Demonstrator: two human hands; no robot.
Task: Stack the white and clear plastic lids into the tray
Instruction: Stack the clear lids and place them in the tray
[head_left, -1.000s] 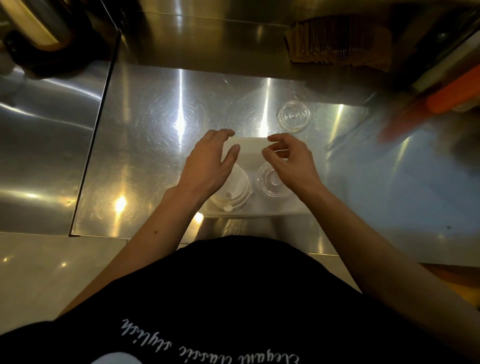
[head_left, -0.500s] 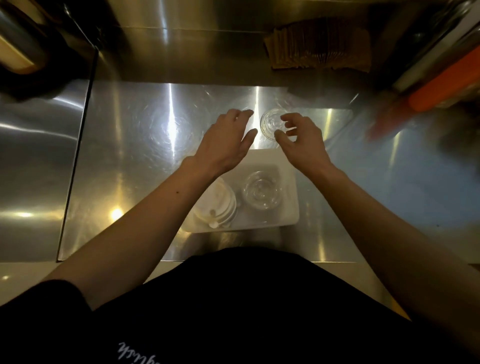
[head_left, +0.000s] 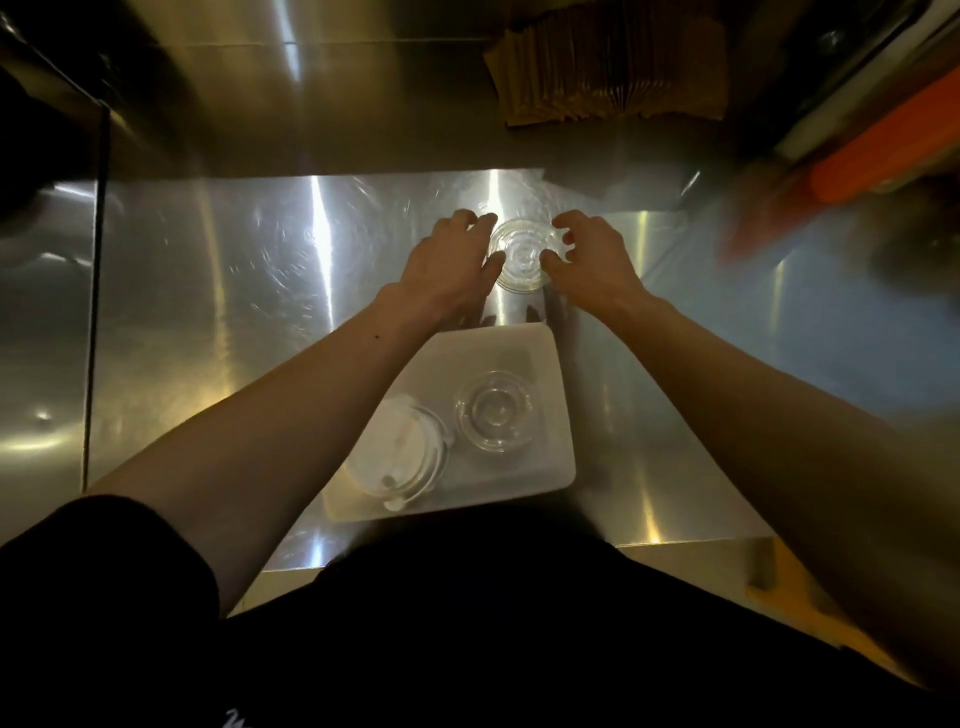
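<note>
A clear plastic lid (head_left: 521, 248) lies on the steel counter just beyond the white tray (head_left: 519, 345). My left hand (head_left: 447, 265) and my right hand (head_left: 597, 260) close on it from both sides, thumbs and fingertips touching its rim. Inside the tray, a stack of white lids (head_left: 402, 452) sits at the near left, partly hidden under my left forearm. A stack of clear lids (head_left: 493, 410) stands next to it on the right.
The steel counter (head_left: 249, 312) spreads to the left and right of the tray, with a seam along its left side. A row of brown paper sleeves (head_left: 608, 67) stands at the back. A blurred orange object (head_left: 883, 150) is at the far right.
Both hands have moved from over the tray out to the clear lid on the counter and closed around its rim. The view has shifted, so the tray appears nearer to me.
</note>
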